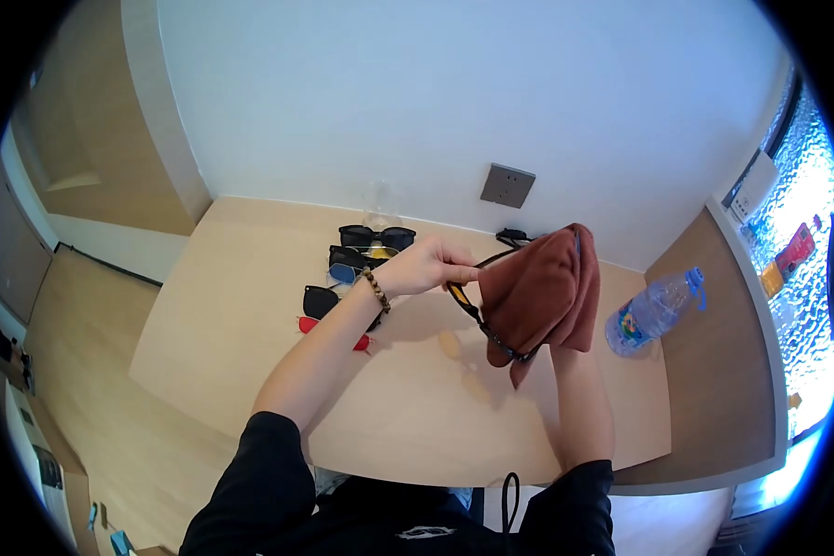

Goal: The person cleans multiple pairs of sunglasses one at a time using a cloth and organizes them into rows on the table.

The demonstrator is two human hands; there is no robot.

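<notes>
Pinches dark-framed glasses [463, 298] between thumb and fingers of left hand [431, 266], held above the table [389, 408], with beads [378, 291] around that wrist. Has brown cloth [537, 287] at two o'clock from the glasses, overlapping part of them and covering right hand; cannot tell the set of those hidden fingers. Faces sunglasses [342, 273] in a row between nine and ten o'clock, a bottle [644, 317] at three, and, on the wall [361, 102], a socket [508, 185] near twelve.
</notes>
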